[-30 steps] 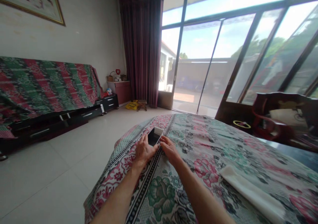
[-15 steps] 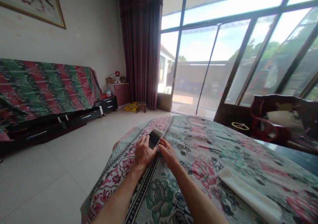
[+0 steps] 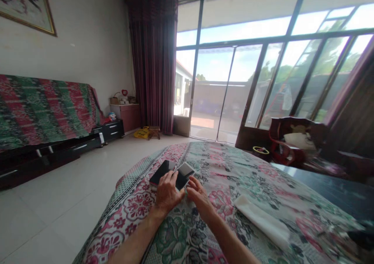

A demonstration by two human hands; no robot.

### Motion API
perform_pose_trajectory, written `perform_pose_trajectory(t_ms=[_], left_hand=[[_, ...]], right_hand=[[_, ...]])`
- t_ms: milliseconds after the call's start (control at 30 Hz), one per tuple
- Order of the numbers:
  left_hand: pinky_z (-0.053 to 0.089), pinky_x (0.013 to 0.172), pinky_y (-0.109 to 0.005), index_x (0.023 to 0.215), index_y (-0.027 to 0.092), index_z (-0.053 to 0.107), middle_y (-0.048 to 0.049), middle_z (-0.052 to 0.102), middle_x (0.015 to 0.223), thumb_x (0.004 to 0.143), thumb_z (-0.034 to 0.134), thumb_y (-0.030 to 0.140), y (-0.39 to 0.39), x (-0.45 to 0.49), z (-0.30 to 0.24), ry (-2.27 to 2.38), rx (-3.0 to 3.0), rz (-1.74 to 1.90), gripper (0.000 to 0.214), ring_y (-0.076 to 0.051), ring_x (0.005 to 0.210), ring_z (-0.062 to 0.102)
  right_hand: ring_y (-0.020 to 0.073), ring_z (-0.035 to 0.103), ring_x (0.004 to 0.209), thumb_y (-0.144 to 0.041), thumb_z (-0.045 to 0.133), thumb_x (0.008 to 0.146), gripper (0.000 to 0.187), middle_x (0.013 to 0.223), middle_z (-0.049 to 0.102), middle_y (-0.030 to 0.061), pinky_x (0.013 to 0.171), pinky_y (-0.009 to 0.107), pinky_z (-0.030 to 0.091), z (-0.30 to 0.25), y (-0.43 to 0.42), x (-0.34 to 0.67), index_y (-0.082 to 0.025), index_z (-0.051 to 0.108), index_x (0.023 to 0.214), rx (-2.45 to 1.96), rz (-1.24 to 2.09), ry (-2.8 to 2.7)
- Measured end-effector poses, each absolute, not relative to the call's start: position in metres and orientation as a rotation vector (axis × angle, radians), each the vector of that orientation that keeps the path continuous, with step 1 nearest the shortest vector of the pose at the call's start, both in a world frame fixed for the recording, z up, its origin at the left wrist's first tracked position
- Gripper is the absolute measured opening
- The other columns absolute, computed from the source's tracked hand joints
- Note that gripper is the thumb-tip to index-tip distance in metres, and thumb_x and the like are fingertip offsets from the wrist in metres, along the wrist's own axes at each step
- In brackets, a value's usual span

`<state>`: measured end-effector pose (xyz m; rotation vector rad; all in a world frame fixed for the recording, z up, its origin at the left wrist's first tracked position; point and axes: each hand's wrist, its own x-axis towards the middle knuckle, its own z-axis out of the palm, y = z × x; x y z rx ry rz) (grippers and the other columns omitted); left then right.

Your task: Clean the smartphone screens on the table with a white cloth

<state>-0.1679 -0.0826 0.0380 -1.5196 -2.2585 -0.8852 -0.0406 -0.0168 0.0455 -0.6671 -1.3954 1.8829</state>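
Observation:
A thin rectangular tablet [image 3: 187, 170] with a dark, glossy face and a pale edge is between my two hands, low over the flowered cloth [image 3: 172, 232]. My left hand [image 3: 168, 192] grips its left side, fingers reaching over the face and thumb near the lower edge. At its right edge, my right hand [image 3: 200, 197] holds on with curled fingers. A second flat, glossy black panel [image 3: 160, 172] lies just left of the tablet, partly under my left fingers. Whether the two are joined I cannot tell.
A folded white cloth [image 3: 261, 221] lies to the right on the bed-like covered surface. Beyond are a carved wooden chair [image 3: 292, 143], a yellow ring [image 3: 261, 150], a small stool [image 3: 154, 132] and a yellow bag [image 3: 142, 132]. A low black cabinet [image 3: 87, 141] stands left.
The black panel now shows left of the tablet, where only one dark face was visible before. Both hands sit slightly lower in view, and the camera has turned right.

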Motion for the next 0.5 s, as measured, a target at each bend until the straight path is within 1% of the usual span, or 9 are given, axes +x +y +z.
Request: perform_pose_trajectory(t_ms=[67, 133, 267, 367, 433, 500], left_hand=[[0.037, 0.107, -0.039, 0.131, 0.01, 0.055, -0.0166, 0.057, 0.132, 0.073, 0.061, 0.033, -0.081, -0.149, 0.037, -2.295, -1.596, -0.885, 0.063, -0.03, 0.124, 0.051], [0.038, 0.106, -0.037, 0.131, 0.012, 0.055, -0.0156, 0.057, 0.132, 0.072, 0.061, 0.034, -0.081, -0.131, 0.034, -2.351, -1.662, -0.897, 0.063, -0.029, 0.123, 0.052], [0.041, 0.102, -0.033, 0.132, 0.014, 0.054, -0.0127, 0.061, 0.128, 0.074, 0.059, 0.037, -0.082, -0.096, 0.029, -2.427, -1.783, -0.922, 0.062, -0.027, 0.118, 0.056], [0.041, 0.102, -0.032, 0.135, 0.015, 0.052, -0.0135, 0.06, 0.13, 0.077, 0.058, 0.038, -0.085, -0.072, 0.027, -2.47, -1.813, -0.872, 0.063, -0.026, 0.118, 0.056], [0.042, 0.101, -0.033, 0.137, 0.015, 0.05, -0.0146, 0.057, 0.134, 0.078, 0.058, 0.04, -0.087, -0.056, 0.027, -2.502, -1.803, -0.813, 0.064, -0.027, 0.119, 0.056], [0.044, 0.098, -0.033, 0.137, 0.014, 0.049, -0.0161, 0.055, 0.136, 0.08, 0.057, 0.043, -0.089, -0.042, 0.026, -2.514, -1.797, -0.754, 0.064, -0.028, 0.118, 0.058]], right_hand=[[0.0223, 0.063, 0.093, -0.031, 0.069, 0.057, 0.063, 0.119, 0.063, 0.0087, 0.072, 0.03, 0.047, 0.044, -0.02, -0.016, -0.021, 0.053, 0.117, -0.682, 1.893, -1.375], [0.021, 0.063, 0.089, -0.029, 0.07, 0.056, 0.062, 0.114, 0.066, 0.0074, 0.069, 0.028, 0.047, 0.041, -0.022, 0.008, -0.021, 0.054, 0.116, -0.721, 1.884, -1.359], [0.0214, 0.064, 0.091, -0.027, 0.071, 0.058, 0.059, 0.109, 0.068, 0.0068, 0.065, 0.026, 0.047, 0.039, -0.024, 0.052, -0.021, 0.056, 0.114, -0.74, 1.878, -1.373], [0.0213, 0.065, 0.09, -0.024, 0.07, 0.059, 0.056, 0.109, 0.068, 0.0066, 0.063, 0.025, 0.047, 0.038, -0.027, 0.077, -0.021, 0.056, 0.113, -0.73, 1.871, -1.367], [0.0219, 0.066, 0.091, -0.021, 0.068, 0.058, 0.054, 0.107, 0.069, 0.0064, 0.067, 0.027, 0.049, 0.036, -0.029, 0.088, -0.021, 0.057, 0.111, -0.711, 1.85, -1.352], [0.0231, 0.066, 0.095, -0.018, 0.066, 0.057, 0.052, 0.106, 0.069, 0.0064, 0.079, 0.031, 0.05, 0.031, -0.031, 0.096, -0.021, 0.057, 0.108, -0.668, 1.822, -1.342]])
